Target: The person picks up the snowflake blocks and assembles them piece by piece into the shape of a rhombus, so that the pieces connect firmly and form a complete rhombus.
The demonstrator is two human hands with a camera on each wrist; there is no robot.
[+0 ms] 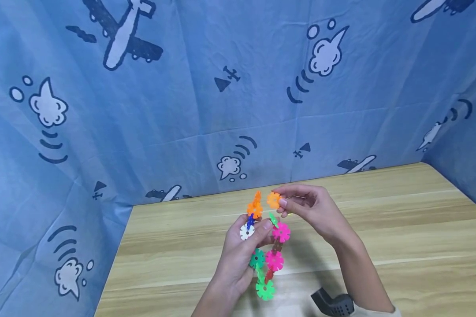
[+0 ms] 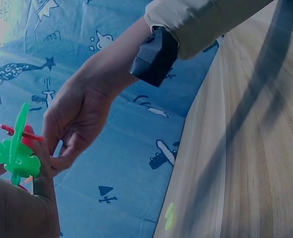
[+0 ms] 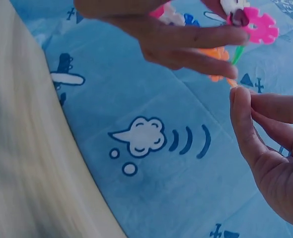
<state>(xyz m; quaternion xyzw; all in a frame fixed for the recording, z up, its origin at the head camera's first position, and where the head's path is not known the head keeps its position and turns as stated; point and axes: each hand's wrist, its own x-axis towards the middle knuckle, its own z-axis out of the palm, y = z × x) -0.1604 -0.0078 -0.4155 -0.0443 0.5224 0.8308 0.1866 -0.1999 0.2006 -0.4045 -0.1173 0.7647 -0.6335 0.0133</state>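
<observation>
A chain of notched plastic snowflake discs, with green (image 1: 265, 290), pink (image 1: 274, 260), white (image 1: 247, 232) and orange (image 1: 254, 210) pieces among them, is held above the table by my left hand (image 1: 238, 251). The left thumb lies beside a light green disc (image 1: 273, 219) set edge-on at one end of the chain. Just above that end, my right hand (image 1: 311, 207) pinches a single orange disc (image 1: 273, 200) between thumb and fingers. Whether the orange disc touches the green one is hard to tell. Fingers hide part of the chain.
The wood-grain table (image 1: 162, 264) lies beneath both hands. A yellow-green piece (image 2: 169, 216) rests on it in the left wrist view. Blue patterned cloth (image 1: 206, 88) hangs behind and at the sides. A black wrist device (image 1: 333, 304) sits on the right wrist.
</observation>
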